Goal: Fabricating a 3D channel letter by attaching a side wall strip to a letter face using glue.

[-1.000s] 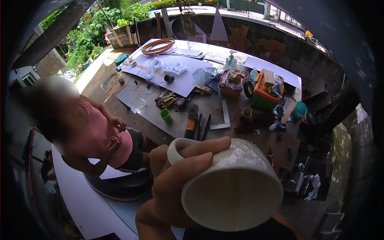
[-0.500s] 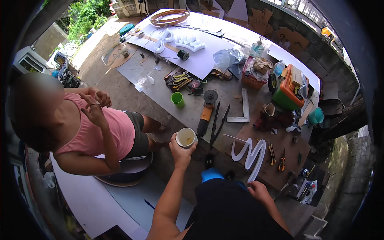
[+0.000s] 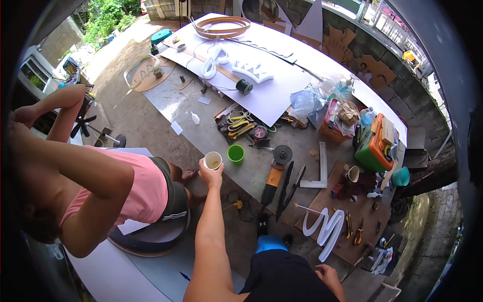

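Observation:
My left hand [image 3: 211, 177] is wrapped round a white cup [image 3: 213, 160] with a little brownish liquid at its bottom. The cup is held by the table's near edge, just left of a bright green cup [image 3: 235, 154]. My right hand [image 3: 329, 278] is low at the right, holding nothing, its fingers loosely bent and partly apart. Just above it, not touching, a white curvy letter-like piece [image 3: 329, 232] lies on a brown board [image 3: 347, 246]. An angle grinder [image 3: 274, 176] and dark tongs-like tools [image 3: 292, 191] lie between my hands.
A person in a pink top [image 3: 146, 189] stands close at the left, arms raised. On the table [image 3: 198, 131] are a wire spool [image 3: 244, 86], a metal square [image 3: 322, 171], pliers [image 3: 358, 232], a red basket [image 3: 336, 123] and an orange-green toolbox [image 3: 375, 148].
My left hand has carried the cup forward and left, beside the green cup. My right hand has come off the white curvy piece. The person at left has raised their arms.

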Motion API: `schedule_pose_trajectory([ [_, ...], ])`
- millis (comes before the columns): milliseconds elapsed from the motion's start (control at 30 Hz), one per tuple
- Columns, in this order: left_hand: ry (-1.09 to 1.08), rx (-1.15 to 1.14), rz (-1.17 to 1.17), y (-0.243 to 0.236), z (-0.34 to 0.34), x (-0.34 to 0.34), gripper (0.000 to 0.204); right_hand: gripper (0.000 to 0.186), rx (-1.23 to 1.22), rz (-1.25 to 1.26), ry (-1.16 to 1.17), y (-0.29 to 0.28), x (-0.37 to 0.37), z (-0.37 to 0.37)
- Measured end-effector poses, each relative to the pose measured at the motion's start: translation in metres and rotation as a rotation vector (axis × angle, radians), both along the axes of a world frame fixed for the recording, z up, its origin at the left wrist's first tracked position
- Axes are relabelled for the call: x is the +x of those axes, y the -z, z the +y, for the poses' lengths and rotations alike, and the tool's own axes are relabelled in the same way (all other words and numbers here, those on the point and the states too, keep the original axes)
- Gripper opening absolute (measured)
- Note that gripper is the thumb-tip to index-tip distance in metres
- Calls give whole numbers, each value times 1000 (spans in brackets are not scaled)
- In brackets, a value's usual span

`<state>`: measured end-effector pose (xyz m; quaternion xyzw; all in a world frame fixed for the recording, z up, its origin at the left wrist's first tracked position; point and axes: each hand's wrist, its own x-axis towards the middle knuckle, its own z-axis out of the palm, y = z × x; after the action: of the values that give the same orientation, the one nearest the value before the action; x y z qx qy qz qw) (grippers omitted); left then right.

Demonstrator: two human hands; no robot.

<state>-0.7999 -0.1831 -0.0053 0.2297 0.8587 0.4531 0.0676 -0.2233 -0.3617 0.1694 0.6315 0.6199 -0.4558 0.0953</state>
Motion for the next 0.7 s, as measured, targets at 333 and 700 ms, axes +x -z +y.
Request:
schedule_pose_trajectory([
  [333,92,56,18,2,79,-36,90,32,-6,10,67,9,-11,-16],
  [700,140,45,11,-4,38,-19,94,29,-7,-37,37,16,-14,-2],
])
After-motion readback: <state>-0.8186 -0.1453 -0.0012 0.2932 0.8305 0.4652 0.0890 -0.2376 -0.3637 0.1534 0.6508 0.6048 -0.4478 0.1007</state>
